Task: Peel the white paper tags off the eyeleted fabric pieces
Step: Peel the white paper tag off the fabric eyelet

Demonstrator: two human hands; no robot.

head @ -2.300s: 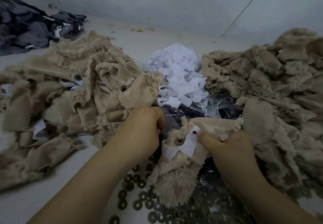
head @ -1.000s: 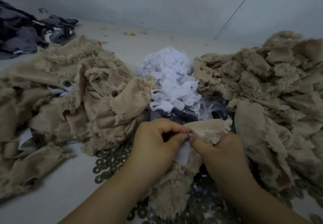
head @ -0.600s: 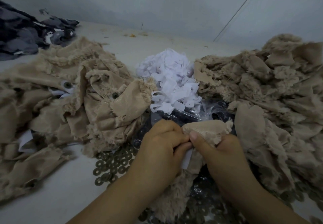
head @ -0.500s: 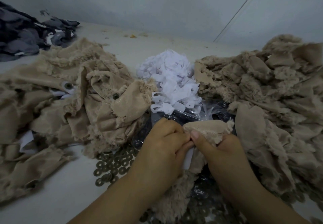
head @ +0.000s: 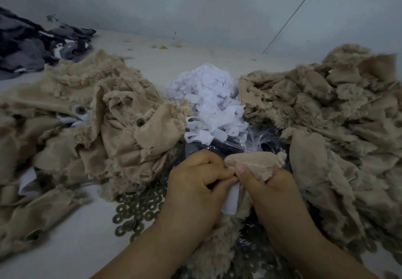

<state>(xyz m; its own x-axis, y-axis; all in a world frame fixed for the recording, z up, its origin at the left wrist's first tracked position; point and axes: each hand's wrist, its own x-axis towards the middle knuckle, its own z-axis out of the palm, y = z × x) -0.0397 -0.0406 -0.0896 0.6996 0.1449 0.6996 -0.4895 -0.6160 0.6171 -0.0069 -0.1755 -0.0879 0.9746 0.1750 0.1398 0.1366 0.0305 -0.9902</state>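
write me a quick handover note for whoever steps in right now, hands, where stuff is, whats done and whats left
Left hand: pinching the white paper tag, which is not yet off.
Right hand: gripping the tan fabric piece that carries it.
Peeled tags sit in a white heap straight ahead.
Fabric pile on the left shows eyelets and white tags, so those pieces look undone.
Pile on the right shows no tags; probably finished, not certain.
Loose metal rings lie on the table by the left wrist.
Left: finish this tag, then work through the left pile.

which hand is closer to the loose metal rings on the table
Left. The left hand sits just right of the metal rings; the right hand is farther right, gripping the fabric piece.
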